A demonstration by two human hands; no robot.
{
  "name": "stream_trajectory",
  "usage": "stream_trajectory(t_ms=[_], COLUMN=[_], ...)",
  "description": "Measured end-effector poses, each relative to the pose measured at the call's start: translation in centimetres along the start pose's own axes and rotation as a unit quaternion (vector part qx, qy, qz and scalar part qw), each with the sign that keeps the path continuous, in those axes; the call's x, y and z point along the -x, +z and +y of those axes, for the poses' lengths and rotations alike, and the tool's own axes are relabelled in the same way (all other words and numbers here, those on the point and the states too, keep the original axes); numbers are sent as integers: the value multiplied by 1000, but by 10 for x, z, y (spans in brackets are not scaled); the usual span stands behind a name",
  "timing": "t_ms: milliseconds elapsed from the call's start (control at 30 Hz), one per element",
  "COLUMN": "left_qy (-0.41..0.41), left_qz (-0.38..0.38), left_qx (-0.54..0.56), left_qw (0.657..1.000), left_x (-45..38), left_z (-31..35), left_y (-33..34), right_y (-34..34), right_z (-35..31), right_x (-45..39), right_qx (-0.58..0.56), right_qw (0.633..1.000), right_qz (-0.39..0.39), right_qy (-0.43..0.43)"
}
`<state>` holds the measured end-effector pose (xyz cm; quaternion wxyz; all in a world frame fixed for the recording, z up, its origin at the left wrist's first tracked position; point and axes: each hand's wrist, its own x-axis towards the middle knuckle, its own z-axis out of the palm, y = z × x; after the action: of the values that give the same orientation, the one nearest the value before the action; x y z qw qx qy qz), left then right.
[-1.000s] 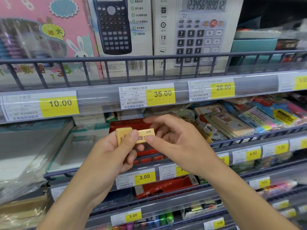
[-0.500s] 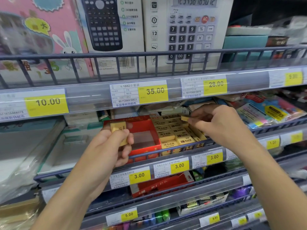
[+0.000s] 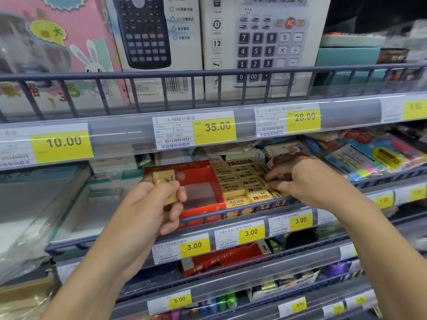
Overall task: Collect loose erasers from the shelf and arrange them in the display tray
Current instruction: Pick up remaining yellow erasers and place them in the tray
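Left hand fingers curl around small yellow rectangular erasers before the red cardboard display tray. Right hand fingertips press among printed yellow erasers packed beside it; grasp unclear.

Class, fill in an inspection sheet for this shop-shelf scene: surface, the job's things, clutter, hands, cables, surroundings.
Surface: wire-fronted shelf with price labels.
Job's things: red display tray, left part bare, right part filled with rows of yellow erasers.
Clutter: notebooks and sticky-note packs right of the tray.
Hands: left hand holds spare erasers; right hand presses fingertips onto the rows at the tray's right end.
Cables: nothing seen.
Surroundings: calculator boxes on the shelf above; more stock below.
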<state>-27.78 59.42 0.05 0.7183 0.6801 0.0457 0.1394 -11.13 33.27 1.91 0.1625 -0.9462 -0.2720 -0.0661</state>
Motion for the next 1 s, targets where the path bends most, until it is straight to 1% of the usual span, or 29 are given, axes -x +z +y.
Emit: stream_trajectory(t_ms=[133, 200, 333, 433, 500, 567, 633, 667, 767, 900, 1000], left_qy=[1, 0, 6, 7, 6, 3, 1, 2, 8, 15, 24], left_qz=[0, -4, -26, -29, -14, -12, -33, -43, -54, -41, -13], left_qx=[-18, -40, -84, -67, -57, -61, -72, -75, -56, -34, -65], left_qw=[1000, 999, 996, 997, 998, 998, 997, 996, 997, 998, 997], left_x=[1, 2, 5, 7, 6, 4, 5, 5, 5, 8, 9], left_z=[1, 1, 5, 4, 1, -1, 0, 1, 0, 2, 3], left_y=[1, 2, 4, 5, 5, 3, 3, 3, 4, 5, -1], right_y=[3, 3, 1, 3, 4, 5, 5, 6, 9, 9, 5], right_z=[-3, -3, 0, -12, -27, -46, -66, -75, -91, -94, -94], right_x=[-3, -3, -1, 5, 12, 20, 25, 26, 24, 20, 18], right_qx=[10, 10, -32, -42, -123, -244, -347, -375, -414, -477, -494], right_qw=[1000, 1000, 999, 995, 984, 960, 924, 910, 884, 854, 846], right_qz=[18, 15, 20, 83, 116, 97, 41, 16, -25, -47, -50], right_qy=[-6, -10, 1, -18, -50, -96, -153, -178, -214, -204, -196])
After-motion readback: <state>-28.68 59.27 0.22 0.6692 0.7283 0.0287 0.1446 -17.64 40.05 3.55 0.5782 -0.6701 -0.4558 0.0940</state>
